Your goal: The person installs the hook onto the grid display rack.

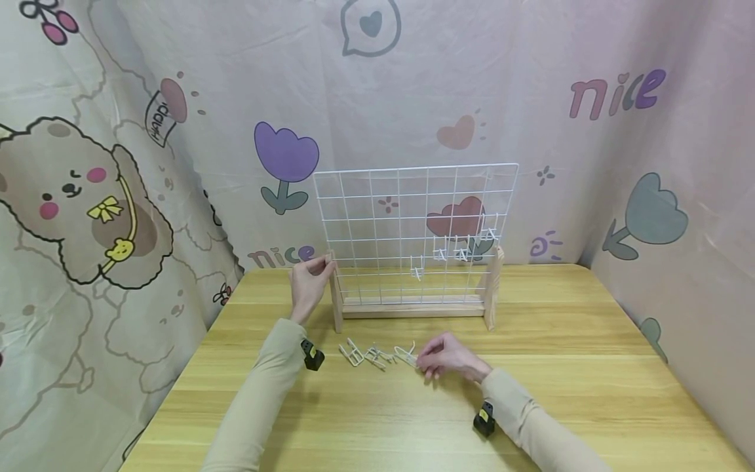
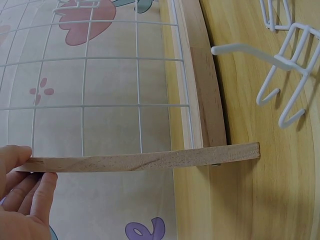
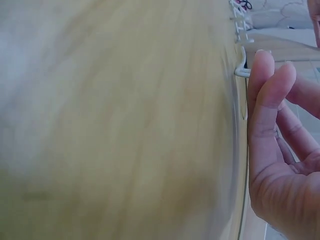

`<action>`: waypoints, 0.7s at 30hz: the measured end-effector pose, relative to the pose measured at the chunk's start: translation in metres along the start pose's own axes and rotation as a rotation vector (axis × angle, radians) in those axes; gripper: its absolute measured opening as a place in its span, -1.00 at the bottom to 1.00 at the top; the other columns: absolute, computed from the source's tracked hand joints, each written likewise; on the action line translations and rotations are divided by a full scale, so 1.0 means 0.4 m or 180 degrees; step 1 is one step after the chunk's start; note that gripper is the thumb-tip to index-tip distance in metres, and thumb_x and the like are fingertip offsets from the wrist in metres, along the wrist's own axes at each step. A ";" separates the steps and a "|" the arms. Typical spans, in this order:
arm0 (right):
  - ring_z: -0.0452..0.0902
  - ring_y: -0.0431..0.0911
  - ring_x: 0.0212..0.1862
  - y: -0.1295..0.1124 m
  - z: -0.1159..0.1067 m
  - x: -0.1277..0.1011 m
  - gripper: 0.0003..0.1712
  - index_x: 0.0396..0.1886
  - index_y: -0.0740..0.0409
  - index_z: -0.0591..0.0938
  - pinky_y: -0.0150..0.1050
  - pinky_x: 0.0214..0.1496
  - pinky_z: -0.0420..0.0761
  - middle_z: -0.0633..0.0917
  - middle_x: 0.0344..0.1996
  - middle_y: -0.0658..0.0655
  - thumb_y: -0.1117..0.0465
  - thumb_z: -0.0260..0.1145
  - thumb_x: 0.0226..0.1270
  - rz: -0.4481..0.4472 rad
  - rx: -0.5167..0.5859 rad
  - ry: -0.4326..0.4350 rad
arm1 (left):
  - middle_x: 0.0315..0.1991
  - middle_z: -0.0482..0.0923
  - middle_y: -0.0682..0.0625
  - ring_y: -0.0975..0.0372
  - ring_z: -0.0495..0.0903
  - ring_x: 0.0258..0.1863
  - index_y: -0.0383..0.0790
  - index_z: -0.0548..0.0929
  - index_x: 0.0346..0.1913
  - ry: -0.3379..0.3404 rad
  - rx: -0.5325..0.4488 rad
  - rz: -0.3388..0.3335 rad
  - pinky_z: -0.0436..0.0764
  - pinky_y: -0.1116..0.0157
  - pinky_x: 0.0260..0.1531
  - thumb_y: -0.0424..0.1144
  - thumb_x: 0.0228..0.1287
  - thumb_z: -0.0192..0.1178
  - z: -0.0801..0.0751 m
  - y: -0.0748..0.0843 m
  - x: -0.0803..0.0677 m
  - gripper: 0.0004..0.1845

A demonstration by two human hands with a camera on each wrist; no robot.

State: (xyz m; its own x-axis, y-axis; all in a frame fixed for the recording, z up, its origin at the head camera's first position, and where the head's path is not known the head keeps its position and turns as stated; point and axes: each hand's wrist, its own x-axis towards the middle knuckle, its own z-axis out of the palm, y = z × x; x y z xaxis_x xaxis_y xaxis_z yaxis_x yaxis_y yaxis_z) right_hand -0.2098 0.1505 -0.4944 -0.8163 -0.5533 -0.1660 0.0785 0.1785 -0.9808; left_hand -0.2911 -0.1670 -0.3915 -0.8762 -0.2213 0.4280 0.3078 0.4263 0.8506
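A white wire grid panel stands upright in a pale wooden stand. My left hand pinches the top of the stand's left side post, thumb on one face and fingers on the other. In front of the stand, my right hand has thumb and fingertips together on the end of a white wire hook lying on the table. The right wrist view shows a bent part of that hook right at the fingertips; the rest is hidden behind them.
More white wire hooks lie left of my right hand, some close together. Several small hooks hang on the grid's lower right. The wooden table runs back to a printed curtain.
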 end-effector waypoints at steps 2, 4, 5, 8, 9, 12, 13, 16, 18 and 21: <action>0.71 -0.19 -0.48 0.002 -0.009 -0.001 -0.68 -0.07 0.61 0.61 -0.43 -0.43 0.70 0.77 -0.30 0.42 0.40 0.34 0.28 -0.0040 0.0007 0.0007 | -0.07 0.77 -0.25 -0.05 0.79 -0.10 -0.34 0.77 -0.03 0.0001 0.0000 -0.0001 0.55 0.73 -0.33 -0.29 0.28 0.36 -0.001 0.000 0.000 -0.75; 0.71 -0.18 -0.47 0.004 -0.020 -0.004 -0.67 -0.06 0.62 0.60 -0.40 -0.40 0.72 0.77 -0.30 0.42 0.41 0.33 0.29 -0.0057 0.0013 0.0035 | -0.07 0.77 -0.24 -0.04 0.79 -0.10 -0.33 0.77 -0.03 0.0001 -0.0011 -0.0002 0.58 0.71 -0.31 -0.28 0.28 0.37 -0.001 -0.002 0.000 -0.75; 0.71 -0.18 -0.47 0.004 -0.026 -0.006 -0.68 -0.05 0.62 0.60 -0.39 -0.39 0.73 0.77 -0.30 0.40 0.41 0.33 0.29 -0.0053 0.0014 0.0054 | -0.07 0.77 -0.24 -0.03 0.79 -0.10 -0.33 0.77 -0.03 -0.0001 -0.0017 0.0001 0.60 0.69 -0.29 -0.28 0.29 0.36 -0.001 -0.002 0.001 -0.75; 0.71 -0.17 -0.46 0.006 -0.045 -0.014 -0.68 -0.04 0.62 0.59 -0.36 -0.37 0.75 0.78 -0.31 0.37 0.41 0.31 0.31 -0.0015 0.0031 0.0131 | -0.06 0.77 -0.25 -0.03 0.79 -0.10 -0.33 0.76 -0.01 0.0002 -0.0010 0.0016 0.64 0.65 -0.27 -0.28 0.29 0.36 -0.002 -0.003 0.002 -0.73; 0.71 -0.17 -0.46 0.007 -0.052 -0.017 -0.67 -0.04 0.62 0.59 -0.36 -0.36 0.76 0.78 -0.32 0.35 0.41 0.31 0.31 0.0001 0.0030 0.0163 | -0.06 0.77 -0.25 -0.03 0.79 -0.10 -0.34 0.76 -0.01 0.0006 -0.0010 0.0020 0.64 0.65 -0.27 -0.28 0.29 0.36 -0.002 -0.003 0.002 -0.73; 0.71 -0.17 -0.46 0.009 -0.071 -0.025 -0.67 -0.02 0.61 0.58 -0.35 -0.35 0.76 0.79 -0.32 0.30 0.41 0.31 0.31 0.0057 0.0043 0.0229 | -0.07 0.76 -0.25 -0.04 0.79 -0.11 -0.34 0.75 0.00 0.0012 -0.0004 0.0037 0.63 0.67 -0.28 -0.28 0.28 0.37 -0.002 -0.004 0.002 -0.72; 0.71 -0.17 -0.46 0.009 -0.077 -0.028 -0.67 -0.02 0.61 0.58 -0.36 -0.35 0.76 0.79 -0.32 0.29 0.41 0.31 0.31 0.0071 0.0041 0.0241 | -0.07 0.76 -0.25 -0.04 0.79 -0.11 -0.34 0.75 0.00 0.0012 0.0001 0.0041 0.62 0.68 -0.28 -0.28 0.28 0.37 -0.001 -0.004 0.002 -0.72; 0.70 -0.17 -0.46 0.009 -0.089 -0.035 -0.66 -0.02 0.60 0.57 -0.36 -0.35 0.76 0.78 -0.32 0.30 0.40 0.31 0.32 0.0093 0.0002 0.0239 | -0.06 0.76 -0.25 -0.04 0.79 -0.11 -0.34 0.75 0.00 0.0022 -0.0002 0.0052 0.64 0.65 -0.27 -0.28 0.28 0.36 -0.001 -0.004 0.003 -0.72; 0.69 -0.17 -0.47 0.008 -0.093 -0.038 -0.66 -0.02 0.59 0.58 -0.37 -0.36 0.75 0.78 -0.32 0.31 0.39 0.31 0.33 0.0100 -0.0048 0.0232 | -0.07 0.76 -0.25 -0.04 0.79 -0.11 -0.34 0.75 0.00 0.0028 -0.0002 0.0056 0.67 0.61 -0.25 -0.29 0.28 0.37 -0.001 -0.003 0.002 -0.72; 0.67 -0.18 -0.49 0.007 -0.094 -0.039 -0.67 -0.03 0.57 0.59 -0.40 -0.40 0.72 0.78 -0.34 0.30 0.38 0.33 0.32 0.0108 -0.0127 0.0238 | -0.06 0.76 -0.26 -0.04 0.79 -0.11 -0.35 0.75 0.00 0.0023 0.0006 0.0059 0.70 0.56 -0.23 -0.29 0.28 0.37 -0.001 -0.004 0.002 -0.72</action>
State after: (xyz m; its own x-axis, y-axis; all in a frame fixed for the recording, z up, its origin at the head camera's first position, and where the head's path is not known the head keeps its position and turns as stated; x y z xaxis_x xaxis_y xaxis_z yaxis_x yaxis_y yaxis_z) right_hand -0.2185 0.1901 -0.4906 -0.8542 -0.4842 -0.1895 0.0851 0.2293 -0.9696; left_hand -0.2920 -0.1680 -0.3924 -0.8677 -0.2196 0.4459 0.3233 0.4320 0.8419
